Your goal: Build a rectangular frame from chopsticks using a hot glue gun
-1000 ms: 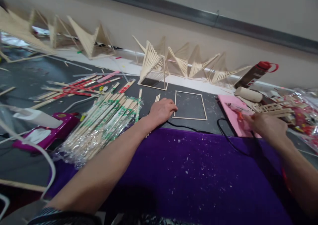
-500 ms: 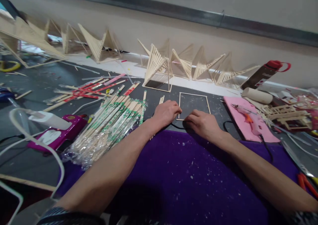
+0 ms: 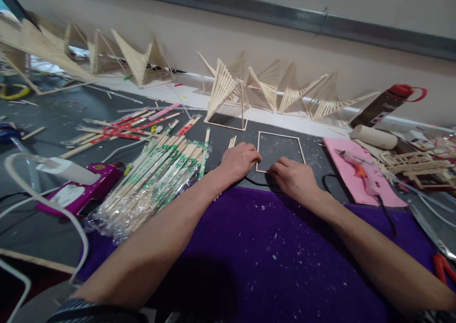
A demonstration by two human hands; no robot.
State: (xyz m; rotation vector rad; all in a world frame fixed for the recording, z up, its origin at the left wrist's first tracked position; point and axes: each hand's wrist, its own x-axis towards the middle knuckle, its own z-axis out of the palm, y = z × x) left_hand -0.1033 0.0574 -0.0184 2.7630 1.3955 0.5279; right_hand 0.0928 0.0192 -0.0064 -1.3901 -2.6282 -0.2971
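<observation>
A flat square frame of thin wooden sticks (image 3: pixel 302 149) lies on the dark tabletop just beyond a purple cloth (image 3: pixel 270 256). My left hand (image 3: pixel 238 161) rests with curled fingers pinched on the frame's near left corner. My right hand (image 3: pixel 294 178) sits beside it, fingers bent onto the frame's near edge. The two hands nearly touch. A few loose sticks (image 3: pixel 231 142) lie just left of my left hand, and a black cable (image 3: pixel 254 182) runs under both hands.
A bundle of wrapped chopsticks (image 3: pixel 160 175) lies left of my arm, beside a magenta device (image 3: pixel 85 190). An orange glue gun (image 3: pixel 358 168) rests on a pink board (image 3: pixel 342 175) at right. Stick sculptures (image 3: pixel 226 95) and a red-capped bottle (image 3: pixel 384 105) line the wall.
My right hand left the glue gun on the pink board and came left to the frame's near edge beside my left hand. My left hand stayed put.
</observation>
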